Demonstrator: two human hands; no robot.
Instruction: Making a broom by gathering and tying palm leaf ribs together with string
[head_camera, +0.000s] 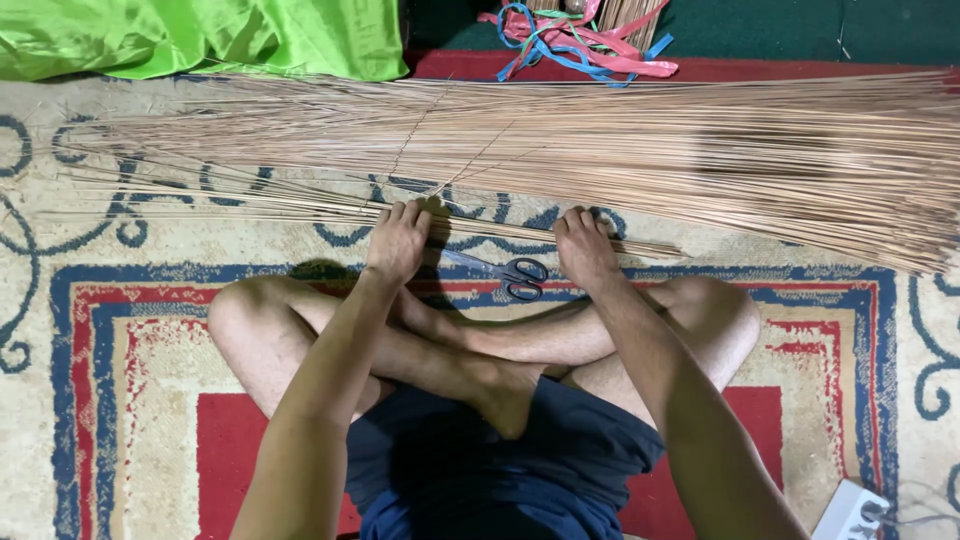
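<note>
Thin sticks (560, 150): a long pale bundle lying across the patterned carpet (130, 330) in front of the crossed legs, spread fan-like toward the right and thinning to loose ends at the left. A small batch (300, 207) sits pulled out on the near edge, just ahead of the knees.

Left hand (397, 240): fingers curled down on the near batch, pinching a few sticks against the carpet. Right hand (583, 245): same posture further along the same batch, fingers closed on the sticks. Both grips clamped, palms down.

Judgement on doing this well: keep both hands on the same few sticks, hold them flat and parallel, slide them clear of the main bundle without dragging neighbours across; crossed strays near the left hand look likely to snag.

Scissors (505, 272) lie on the carpet between the hands, just behind them, blades pointing left, untouched.

Further out: green cloth (200, 35) top left, tangle of pink and blue plastic strips (575, 40) top centre, white power strip (850, 512) bottom right.

Containers: none in view; everything lies loose on the floor.
</note>
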